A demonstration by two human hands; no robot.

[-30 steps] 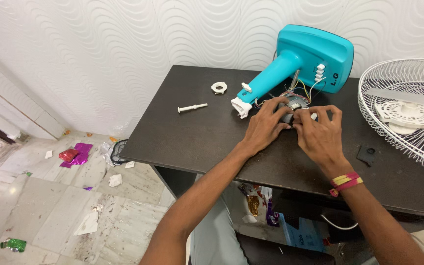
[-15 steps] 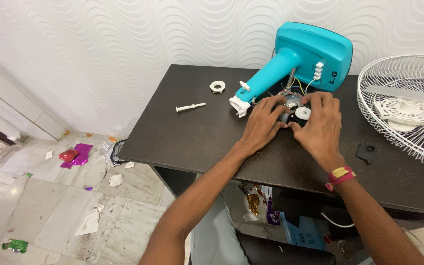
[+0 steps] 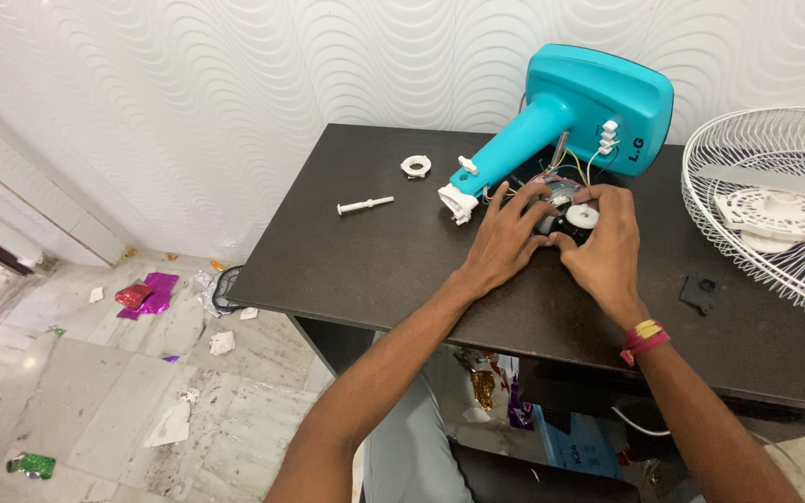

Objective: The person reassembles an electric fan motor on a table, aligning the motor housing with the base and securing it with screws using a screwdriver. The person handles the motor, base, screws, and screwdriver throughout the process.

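Both my hands were on the fan motor (image 3: 556, 207), which lay on the dark table (image 3: 375, 261) just beside the turquoise fan stand (image 3: 570, 116), its wires trailing into the base. My left hand (image 3: 505, 244) spread its fingers over the motor to steady it; my right hand (image 3: 607, 247) curled round the other side, near the white knob (image 3: 582, 217).

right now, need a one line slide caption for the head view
Both hands, left hand and right hand, grip a small motor assembly beside a turquoise fan stand on a dark table.
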